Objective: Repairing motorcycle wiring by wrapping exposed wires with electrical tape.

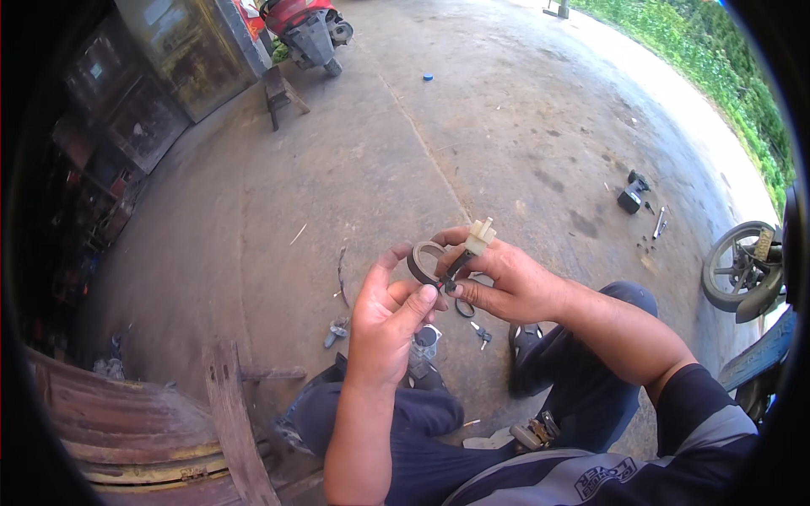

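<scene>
My left hand (390,308) is closed on a roll of black tape (418,263), held upright between thumb and fingers in front of me. Close beside it, my right hand (510,282) pinches a short black-wrapped wire (458,266) that ends in a whitish plastic connector (480,236). Thumbs and fingertips of both hands nearly meet where the wire runs beside the tape roll. Under the hands, a round metal part (427,339) lies by my shoe, with keys (482,335) to its right. A small grey part (336,331) lies to the left.
A metal piece (537,432) lies near my lap. On the concrete floor at right are a black power tool (630,199) and a slim metal tool (660,223), near a motorbike wheel (724,268). Wooden planks (236,426) stand at lower left; a stool (277,93) and red scooter (308,34) are farther off.
</scene>
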Tool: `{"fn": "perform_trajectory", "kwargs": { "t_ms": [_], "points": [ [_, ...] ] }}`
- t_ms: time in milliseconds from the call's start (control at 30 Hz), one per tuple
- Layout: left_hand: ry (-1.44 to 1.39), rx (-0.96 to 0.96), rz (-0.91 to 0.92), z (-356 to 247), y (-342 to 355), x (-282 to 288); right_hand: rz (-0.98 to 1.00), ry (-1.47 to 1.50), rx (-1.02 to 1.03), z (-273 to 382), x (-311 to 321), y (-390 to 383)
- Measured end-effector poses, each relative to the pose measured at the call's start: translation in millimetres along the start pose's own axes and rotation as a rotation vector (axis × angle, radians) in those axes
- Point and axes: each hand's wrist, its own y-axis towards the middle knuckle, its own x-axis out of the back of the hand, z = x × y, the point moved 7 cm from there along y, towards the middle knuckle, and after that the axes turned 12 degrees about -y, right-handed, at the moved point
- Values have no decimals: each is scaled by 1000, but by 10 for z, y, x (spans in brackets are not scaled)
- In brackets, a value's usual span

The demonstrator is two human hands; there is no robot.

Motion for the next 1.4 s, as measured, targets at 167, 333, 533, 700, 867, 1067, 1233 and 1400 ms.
{"fn": "perform_trajectory", "kwargs": {
  "t_ms": [167,333,533,700,867,1067,1233,1400],
  "points": [
    [64,-101,24,18,14,9,32,-97,-53,-35,4,23],
    [154,-181,14,-15,-9,-26,19,31,-80,-3,31,34],
    [255,-297,-73,-68,39,112,148,323,-369,-231,-203,-132],
    [592,-369,-154,-73,40,125,206,447,-493,-315,-282,-205],
    [893,-591,-161,-201,-17,36,47,696,-375,-20,-215,-120],
    [1054,-808,-51,-269,-129,-242,-88,843,-378,-24,-139,-116],
    [873,-644,-53,-206,-118,-116,-127,816,-439,-35,-143,-154],
    [749,-394,-13,-90,-81,-50,-183,739,-419,-155,-199,-214]
  ]
}}
